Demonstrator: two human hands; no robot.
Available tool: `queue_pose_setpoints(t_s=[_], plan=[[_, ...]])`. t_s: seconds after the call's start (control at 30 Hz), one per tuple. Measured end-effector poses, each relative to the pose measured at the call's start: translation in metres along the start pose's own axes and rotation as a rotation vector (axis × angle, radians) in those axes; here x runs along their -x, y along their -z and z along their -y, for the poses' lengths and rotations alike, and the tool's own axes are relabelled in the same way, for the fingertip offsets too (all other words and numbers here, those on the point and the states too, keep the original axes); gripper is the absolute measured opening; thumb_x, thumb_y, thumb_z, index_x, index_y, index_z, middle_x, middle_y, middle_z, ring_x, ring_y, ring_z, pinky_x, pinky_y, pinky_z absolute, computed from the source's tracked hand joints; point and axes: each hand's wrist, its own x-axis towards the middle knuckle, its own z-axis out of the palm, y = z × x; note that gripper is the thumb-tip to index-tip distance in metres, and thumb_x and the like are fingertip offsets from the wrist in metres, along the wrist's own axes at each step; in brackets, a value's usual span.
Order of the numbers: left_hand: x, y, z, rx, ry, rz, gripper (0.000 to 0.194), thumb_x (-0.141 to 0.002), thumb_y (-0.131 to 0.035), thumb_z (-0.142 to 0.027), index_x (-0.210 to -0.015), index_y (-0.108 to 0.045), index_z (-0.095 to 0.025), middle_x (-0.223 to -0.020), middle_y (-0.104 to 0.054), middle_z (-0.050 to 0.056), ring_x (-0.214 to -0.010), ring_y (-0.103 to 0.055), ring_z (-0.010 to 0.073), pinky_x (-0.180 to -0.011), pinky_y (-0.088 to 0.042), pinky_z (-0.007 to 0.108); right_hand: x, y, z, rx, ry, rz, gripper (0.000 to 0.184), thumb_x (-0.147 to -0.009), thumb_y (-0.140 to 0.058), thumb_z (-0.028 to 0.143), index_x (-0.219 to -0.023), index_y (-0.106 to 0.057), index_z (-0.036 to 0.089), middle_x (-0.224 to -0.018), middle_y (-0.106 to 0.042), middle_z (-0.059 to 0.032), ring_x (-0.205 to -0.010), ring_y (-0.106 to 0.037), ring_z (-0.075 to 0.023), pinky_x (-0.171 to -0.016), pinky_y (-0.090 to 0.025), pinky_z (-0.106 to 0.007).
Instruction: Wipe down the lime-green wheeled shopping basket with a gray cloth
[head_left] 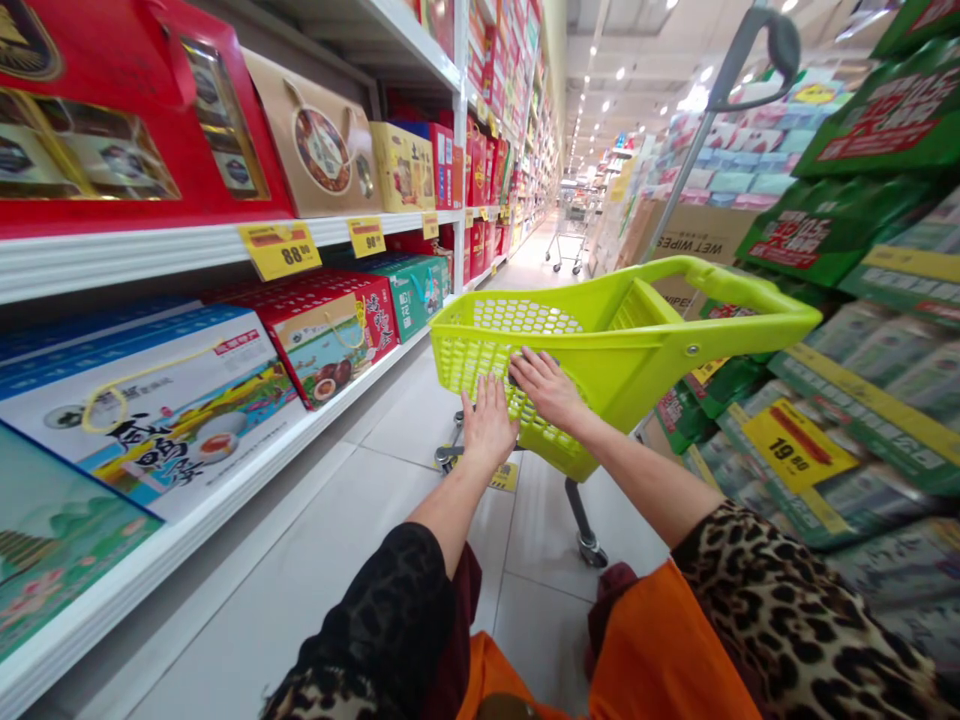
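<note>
The left hand and the right hand lie open against the near mesh wall of a lime-green plastic shopping basket carried on a low wheeled frame. The fingers of both hands are spread and almost straight, with the palms flat on the perforated plastic. They close around nothing, and neither hand has hold of the thick rim. The right hand sits slightly higher, just beside the left. Leopard-print sleeves run back along both forearms toward loose orange fabric.

Flat palms seem a steady way to bear on so light a basket, keeping the wrists straight. Curling the fingers around the rim would likely give firmer control in this narrow aisle.

The basket stands on pale square floor tiles, with a dark caster wheel under its frame. To its left, colourful cardboard gift boxes line a white metal shelf, with a yellow price tag on the shelf's front edge. To its right are stacked green-and-white packs, a yellow price card, and a brown cardboard carton. A wire shopping trolley stands far down the aisle.
</note>
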Motion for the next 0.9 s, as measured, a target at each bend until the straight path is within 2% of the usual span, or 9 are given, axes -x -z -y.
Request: queue_pose_setpoints(t_s=[0.1,0.2,0.43,0.57,0.67,0.83,0.9], plan=[[-0.002,0.001,0.006,-0.012,0.012,-0.017,0.069,-0.085,-0.039,-0.041,-0.141,-0.021,-0.005,-0.151,-0.016,0.015,-0.14,-0.011,0.0263,-0.111,-0.01,0.053,-0.029,0.008,-0.007,-0.022,-0.045,-0.059,0.044,-0.088,-0.035,0.008,-0.131,-0.045,0.009,-0.14,-0.041,-0.0141,-0.136,-0.023,-0.0265,-0.109,-0.023,-0.051],[-0.002,0.002,0.013,-0.017,0.032,-0.01,0.07,-0.084,-0.04,-0.041,-0.141,-0.021,-0.005,-0.151,-0.016,0.015,-0.14,-0.011,0.0262,-0.111,-0.01,0.053,-0.033,0.001,-0.006,-0.033,-0.043,-0.028,0.043,-0.088,-0.037,0.008,-0.13,-0.046,0.009,-0.139,-0.042,-0.0152,-0.136,-0.024,-0.0264,-0.109,-0.023,-0.052],[0.006,-0.003,0.025,-0.027,0.042,0.017,0.068,-0.086,-0.038,-0.04,-0.141,-0.021,-0.004,-0.15,-0.015,0.017,-0.14,-0.011,0.0268,-0.111,-0.012,0.054,0.019,-0.042,0.026,-0.042,0.054,0.179,0.04,-0.083,-0.047,0.008,-0.122,-0.053,0.008,-0.131,-0.051,-0.016,-0.129,-0.036,-0.0288,-0.105,-0.032,-0.05],[0.006,-0.006,0.028,-0.026,0.037,0.012,0.068,-0.086,-0.036,-0.041,-0.141,-0.021,-0.004,-0.15,-0.015,0.017,-0.14,-0.011,0.0265,-0.111,-0.012,0.053,0.03,-0.052,0.034,-0.051,0.092,0.242,0.036,-0.084,-0.046,0.009,-0.118,-0.057,0.007,-0.125,-0.056,-0.0151,-0.125,-0.042,-0.0296,-0.103,-0.035,-0.048],[0.001,-0.005,0.03,-0.025,0.054,0.014,0.068,-0.086,-0.038,-0.041,-0.141,-0.021,-0.005,-0.151,-0.015,0.015,-0.14,-0.01,0.0262,-0.111,-0.012,0.053,0.01,-0.042,0.027,-0.072,0.099,0.179,0.04,-0.084,-0.045,0.009,-0.123,-0.053,0.008,-0.13,-0.053,-0.0151,-0.129,-0.037,-0.0286,-0.104,-0.033,-0.048],[-0.008,-0.004,0.032,-0.018,0.069,-0.004,0.068,-0.085,-0.038,-0.04,-0.141,-0.022,-0.005,-0.151,-0.015,0.014,-0.14,-0.01,0.026,-0.111,-0.012,0.054,-0.044,-0.015,0.002,-0.083,-0.028,-0.041,0.046,-0.087,-0.037,0.008,-0.133,-0.043,0.01,-0.14,-0.041,-0.0139,-0.136,-0.023,-0.0263,-0.109,-0.023,-0.049],[-0.01,-0.003,0.034,-0.019,0.072,-0.013,0.068,-0.085,-0.037,-0.04,-0.141,-0.021,-0.004,-0.151,-0.015,0.014,-0.14,-0.01,0.026,-0.111,-0.012,0.053,-0.057,-0.012,-0.004,-0.085,-0.052,-0.076,0.046,-0.088,-0.035,0.008,-0.133,-0.043,0.01,-0.14,-0.041,-0.014,-0.137,-0.022,-0.026,-0.109,-0.022,-0.05]])
